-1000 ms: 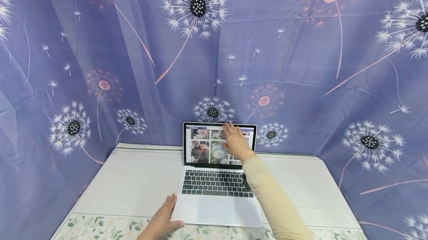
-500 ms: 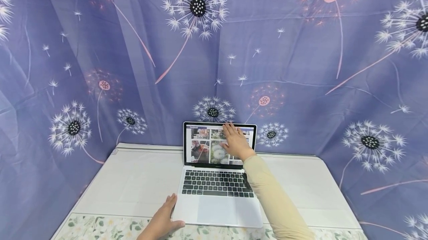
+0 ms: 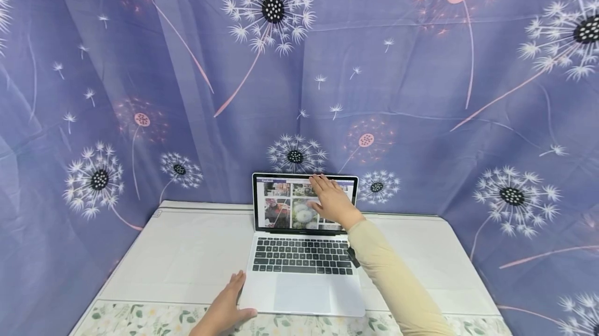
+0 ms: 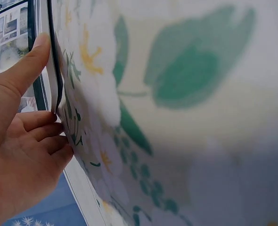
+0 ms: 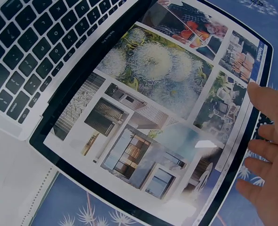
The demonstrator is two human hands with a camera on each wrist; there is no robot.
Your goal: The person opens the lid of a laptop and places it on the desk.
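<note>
An opened laptop [image 3: 306,289] with a silver base and black keys stands in the middle of the table. Photos on a web page fill its lit screen [image 3: 276,211]. My left hand [image 3: 222,310] holds the base's front left corner, thumb on top at the front edge and fingers along the left side. Up at the lid, my right hand [image 3: 334,203] grips the top edge right of centre. In the right wrist view its thumb [image 5: 264,96] lies on the screen side, with the other fingers [image 5: 266,150] at and past the edge. The fingertips' contact behind the lid is hidden.
The laptop stands on a white table [image 3: 187,253] with a leaf-and-flower patterned cloth [image 3: 145,318] along its front. A blue-purple dandelion-print curtain [image 3: 398,81] rises close behind the lid and at both sides. A small black device [image 3: 353,257] sits on the right wrist.
The lid's top edge has come slightly lower and forward, with my right hand on it. The right wrist has shifted a little to the right. My left hand stays at the corner.
</note>
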